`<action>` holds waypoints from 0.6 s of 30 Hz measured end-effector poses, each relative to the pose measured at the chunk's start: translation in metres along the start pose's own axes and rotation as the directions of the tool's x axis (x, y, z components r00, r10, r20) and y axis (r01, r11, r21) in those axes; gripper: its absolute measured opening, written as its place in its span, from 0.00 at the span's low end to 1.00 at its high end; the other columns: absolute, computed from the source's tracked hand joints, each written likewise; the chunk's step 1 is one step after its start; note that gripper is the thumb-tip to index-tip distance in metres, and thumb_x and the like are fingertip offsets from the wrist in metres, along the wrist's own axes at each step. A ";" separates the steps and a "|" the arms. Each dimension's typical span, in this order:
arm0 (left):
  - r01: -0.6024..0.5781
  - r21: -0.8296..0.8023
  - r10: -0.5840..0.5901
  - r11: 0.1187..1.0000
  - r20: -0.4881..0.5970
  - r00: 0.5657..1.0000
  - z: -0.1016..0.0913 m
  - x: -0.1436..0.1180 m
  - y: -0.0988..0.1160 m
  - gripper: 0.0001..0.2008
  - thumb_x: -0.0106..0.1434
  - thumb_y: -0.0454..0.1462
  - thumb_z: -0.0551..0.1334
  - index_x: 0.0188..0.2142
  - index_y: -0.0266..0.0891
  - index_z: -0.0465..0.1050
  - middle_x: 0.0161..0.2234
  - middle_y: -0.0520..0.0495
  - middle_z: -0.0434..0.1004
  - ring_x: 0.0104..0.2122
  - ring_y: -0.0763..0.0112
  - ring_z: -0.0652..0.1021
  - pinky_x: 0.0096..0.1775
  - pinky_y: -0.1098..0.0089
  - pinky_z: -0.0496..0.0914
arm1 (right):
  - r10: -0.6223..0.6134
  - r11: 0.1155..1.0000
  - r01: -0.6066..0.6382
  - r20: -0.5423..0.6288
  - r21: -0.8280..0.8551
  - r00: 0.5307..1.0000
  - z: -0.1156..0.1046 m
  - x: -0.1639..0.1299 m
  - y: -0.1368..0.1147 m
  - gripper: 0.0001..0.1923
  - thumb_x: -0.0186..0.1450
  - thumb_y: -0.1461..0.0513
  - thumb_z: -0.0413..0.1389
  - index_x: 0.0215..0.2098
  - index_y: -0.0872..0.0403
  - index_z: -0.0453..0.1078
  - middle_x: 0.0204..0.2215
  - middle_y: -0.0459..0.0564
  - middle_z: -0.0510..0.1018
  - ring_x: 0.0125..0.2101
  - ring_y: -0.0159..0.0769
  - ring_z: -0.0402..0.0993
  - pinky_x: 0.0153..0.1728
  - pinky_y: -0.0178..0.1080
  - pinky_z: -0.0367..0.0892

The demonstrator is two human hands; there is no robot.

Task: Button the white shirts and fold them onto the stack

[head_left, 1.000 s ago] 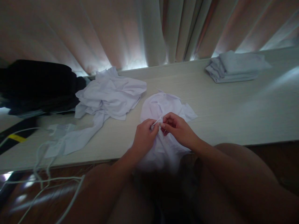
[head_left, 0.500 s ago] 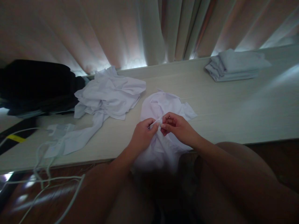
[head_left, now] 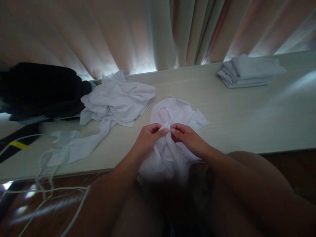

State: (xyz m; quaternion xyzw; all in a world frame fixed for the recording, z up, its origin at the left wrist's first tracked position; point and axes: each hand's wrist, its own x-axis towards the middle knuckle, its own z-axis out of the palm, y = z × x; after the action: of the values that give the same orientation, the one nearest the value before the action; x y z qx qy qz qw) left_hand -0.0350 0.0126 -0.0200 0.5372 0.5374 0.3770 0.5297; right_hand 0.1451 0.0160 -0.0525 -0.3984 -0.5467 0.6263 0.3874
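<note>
A white garment [head_left: 170,148] was draped over the near edge of the counter [head_left: 234,112] and hung toward the lap. A raised fold of it was pinched between the fingers of the left hand [head_left: 148,140] and the right hand [head_left: 189,140], whose tips nearly met. Further left lay a crumpled white shirt [head_left: 116,98] and white cables [head_left: 46,164]. A folded stack [head_left: 249,70] was set far right, before the curtains [head_left: 158,33].

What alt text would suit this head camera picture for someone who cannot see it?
Both hands, left hand and right hand, pinch a crumpled white garment at a pale table's near edge. A rumpled white pile lies left, folded cloths far right.
</note>
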 end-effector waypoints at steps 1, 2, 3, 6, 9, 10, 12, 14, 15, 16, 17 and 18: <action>0.018 -0.022 -0.018 1.000 -0.012 1.000 0.000 0.000 0.000 0.10 0.57 0.42 0.68 0.28 0.37 0.76 0.27 0.51 0.77 0.27 0.73 0.74 0.30 0.73 0.67 | 0.005 1.000 -0.005 0.013 0.002 1.000 0.001 0.000 0.000 0.14 0.67 0.52 0.57 0.32 0.54 0.67 0.25 0.42 0.68 0.27 0.30 0.65 0.32 0.35 0.64; 0.027 -0.036 -0.028 0.999 -0.023 0.999 0.001 0.000 -0.001 0.11 0.58 0.43 0.67 0.28 0.37 0.76 0.26 0.52 0.77 0.27 0.73 0.73 0.30 0.73 0.67 | 0.005 1.000 -0.005 0.019 0.006 1.000 0.002 0.000 0.001 0.14 0.67 0.52 0.57 0.30 0.54 0.67 0.25 0.42 0.67 0.27 0.30 0.64 0.32 0.35 0.62; 0.029 -0.043 -0.031 0.999 -0.036 0.999 0.001 0.000 -0.001 0.11 0.58 0.43 0.67 0.27 0.37 0.76 0.26 0.52 0.76 0.26 0.74 0.73 0.30 0.74 0.67 | 0.002 1.000 -0.002 0.015 0.010 1.000 0.002 0.000 0.002 0.14 0.66 0.53 0.57 0.29 0.54 0.66 0.24 0.42 0.66 0.27 0.30 0.63 0.32 0.35 0.62; 0.033 -0.071 -0.038 0.997 -0.070 0.997 0.000 -0.001 -0.002 0.12 0.57 0.45 0.67 0.28 0.37 0.76 0.27 0.52 0.76 0.27 0.73 0.73 0.30 0.73 0.67 | -0.011 1.000 0.011 -0.022 -0.011 1.000 0.001 0.000 0.002 0.13 0.66 0.53 0.57 0.29 0.53 0.66 0.25 0.42 0.67 0.28 0.31 0.63 0.33 0.36 0.63; 0.057 -0.101 -0.067 0.993 -0.097 0.993 -0.001 -0.002 -0.001 0.13 0.56 0.46 0.67 0.28 0.38 0.76 0.26 0.51 0.76 0.27 0.72 0.73 0.29 0.72 0.67 | -0.032 0.997 0.030 -0.035 -0.069 0.999 -0.001 0.000 0.000 0.13 0.66 0.54 0.57 0.29 0.53 0.67 0.26 0.43 0.69 0.29 0.32 0.64 0.35 0.37 0.64; 0.063 -0.096 -0.072 0.993 -0.103 0.992 -0.001 -0.002 -0.001 0.13 0.56 0.46 0.67 0.28 0.38 0.76 0.26 0.51 0.76 0.26 0.73 0.72 0.29 0.73 0.66 | -0.042 0.995 0.039 -0.035 -0.087 0.998 -0.001 0.000 -0.001 0.12 0.66 0.54 0.57 0.29 0.53 0.67 0.26 0.43 0.69 0.29 0.32 0.64 0.35 0.38 0.63; 0.070 -0.091 -0.080 0.993 -0.110 0.991 -0.001 -0.002 0.000 0.12 0.56 0.45 0.67 0.27 0.37 0.75 0.26 0.52 0.75 0.26 0.74 0.71 0.29 0.73 0.66 | -0.066 0.991 0.062 -0.034 -0.122 0.997 -0.002 0.000 -0.002 0.11 0.66 0.55 0.56 0.30 0.53 0.68 0.26 0.43 0.69 0.29 0.32 0.64 0.35 0.37 0.63; 0.080 -0.136 -0.095 0.988 -0.111 0.989 0.000 -0.002 0.000 0.11 0.55 0.44 0.67 0.27 0.37 0.74 0.26 0.52 0.74 0.26 0.74 0.71 0.29 0.73 0.66 | -0.089 0.984 0.081 -0.039 -0.159 0.995 -0.002 0.000 -0.002 0.11 0.66 0.55 0.56 0.30 0.53 0.68 0.26 0.43 0.69 0.29 0.32 0.64 0.35 0.37 0.62; 0.084 -0.162 -0.103 0.983 -0.113 0.988 0.001 -0.002 0.000 0.11 0.55 0.43 0.67 0.26 0.37 0.73 0.25 0.52 0.73 0.26 0.74 0.70 0.29 0.73 0.66 | -0.099 0.980 0.090 -0.044 -0.177 0.994 -0.002 0.000 -0.002 0.11 0.66 0.55 0.55 0.30 0.54 0.68 0.26 0.43 0.69 0.29 0.32 0.64 0.34 0.37 0.62; 0.090 -0.182 -0.112 0.979 -0.117 0.987 0.002 -0.002 -0.001 0.12 0.55 0.44 0.67 0.26 0.37 0.73 0.25 0.53 0.72 0.25 0.74 0.70 0.29 0.73 0.66 | -0.109 0.975 0.097 -0.048 -0.198 0.993 -0.001 0.000 -0.001 0.11 0.67 0.56 0.55 0.30 0.54 0.68 0.26 0.44 0.69 0.29 0.33 0.64 0.34 0.37 0.61; 0.095 -0.191 -0.121 0.977 -0.126 0.985 0.002 -0.001 -0.002 0.12 0.54 0.44 0.67 0.26 0.38 0.72 0.24 0.53 0.72 0.25 0.74 0.70 0.28 0.73 0.66 | -0.116 0.971 0.103 -0.051 -0.217 0.992 -0.001 0.000 0.000 0.11 0.67 0.56 0.55 0.30 0.54 0.68 0.26 0.44 0.69 0.29 0.33 0.64 0.34 0.37 0.61; 0.098 -0.183 -0.124 0.978 -0.137 0.983 0.002 -0.001 -0.003 0.12 0.54 0.45 0.66 0.25 0.38 0.72 0.24 0.52 0.71 0.25 0.74 0.70 0.28 0.73 0.66 | -0.122 0.967 0.106 -0.053 -0.232 0.991 -0.001 0.001 0.001 0.11 0.67 0.56 0.55 0.30 0.53 0.68 0.26 0.44 0.69 0.29 0.33 0.65 0.33 0.37 0.62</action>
State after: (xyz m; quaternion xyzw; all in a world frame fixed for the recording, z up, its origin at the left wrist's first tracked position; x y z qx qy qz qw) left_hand -0.0334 0.0111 -0.0229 0.4283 0.5690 0.4313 0.5539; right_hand 0.1455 0.0167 -0.0536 -0.4289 -0.6239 0.5223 0.3925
